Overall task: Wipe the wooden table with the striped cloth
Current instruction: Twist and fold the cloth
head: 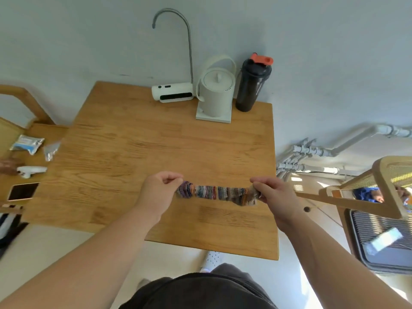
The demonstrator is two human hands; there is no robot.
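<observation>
Room: pale walls behind our wooden table [138,152], with grey pipes [316,150] running along the wall low on the right.
Table: warm wood grain, its bare middle in front of us; the near edge sits just above our dark clothing at the bottom of the view.
Back edge: a white water dispenser [172,92] with a tall curved metal spout stands on the left, a cream kettle [216,92] on its square base stands beside it, and a black shaker bottle [253,85] with an orange cap stands just right of the kettle.
Striped cloth [217,193]: bunched into a narrow rope of many-coloured stripes, stretched sideways between our two hands over the near half of the table. We cannot tell whether it touches the wood or hangs just above it.
Left hand [159,189]: fingers curled in, thumb and fingertips pinching the left end of the cloth.
Right hand [275,192]: closed around the right end, with a fold of fabric drooping below the grip.
Left side: a lower wooden surface holds a foil packet [27,144], a small white object [31,171] and a phone [23,191] lying flat.
Right side: a wooden chair [379,188] with a woven panel stands near the table corner.
Below: a white sock [211,260] shows under the table edge.
</observation>
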